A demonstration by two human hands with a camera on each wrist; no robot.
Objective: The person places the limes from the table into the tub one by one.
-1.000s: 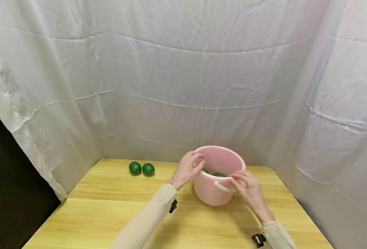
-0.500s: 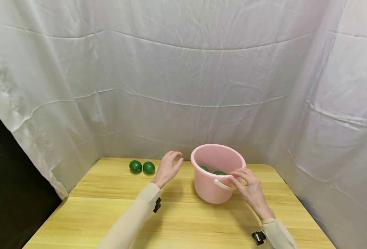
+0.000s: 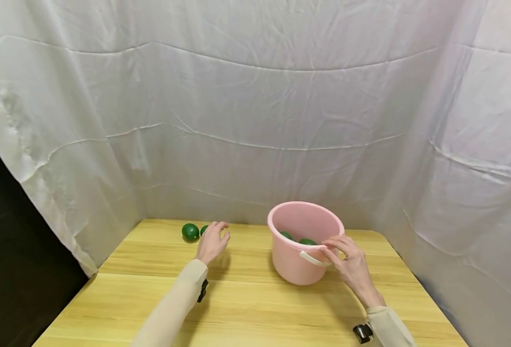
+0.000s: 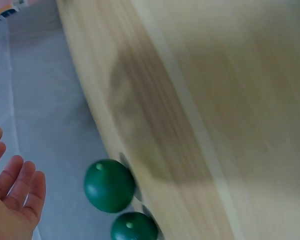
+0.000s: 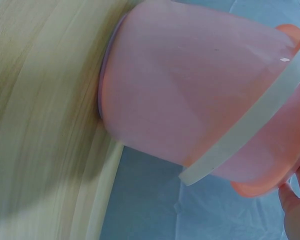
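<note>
My left hand is above the table, fingers loosely bent and holding nothing, beside two round dark green fruits. In the head view it partly covers the nearer fruit; the other fruit lies just left of it. Smooth skin and a pale stem spot show on the fruit in the left wrist view, apart from the fingers. With thumb and fingers, my right hand pinches the front right rim of a pink bucket. Inside the bucket, green fruits are partly hidden by its wall.
The bucket stands upright on a wooden table, its white handle hanging down at the front. Pale curtains enclose the back and sides, close to the table's rear edge. A black area lies at the left.
My left hand has left the bucket's left rim and moved left to the two fruits on the table. My right hand keeps its hold on the rim, and the bucket stays in place.
</note>
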